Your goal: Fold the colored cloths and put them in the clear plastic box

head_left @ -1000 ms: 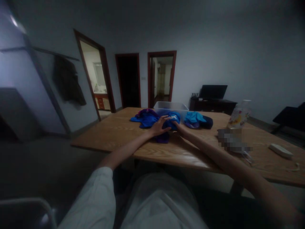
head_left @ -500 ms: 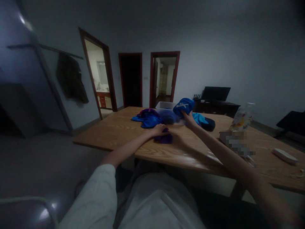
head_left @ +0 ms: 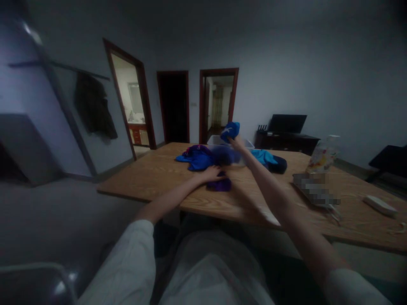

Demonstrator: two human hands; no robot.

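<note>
1. You are holding your right hand raised over the far side of the wooden table, with its fingers pinching a small folded blue garment that bears a white mark.
2. The blue garment is hanging in the air just above the clear plastic bin, not touching it.
3. Your left hand is resting on a purple cloth that is lying nearer to you. Its fingers are lying stretched over the cloth, not curled around it.
4. A heap of blue and purple clothes is lying just left of the bin. A teal piece and a dark piece are lying to its right.
5. Farther right, a printed bag is standing upright, and a flat white object is lying well apart from it.
</note>
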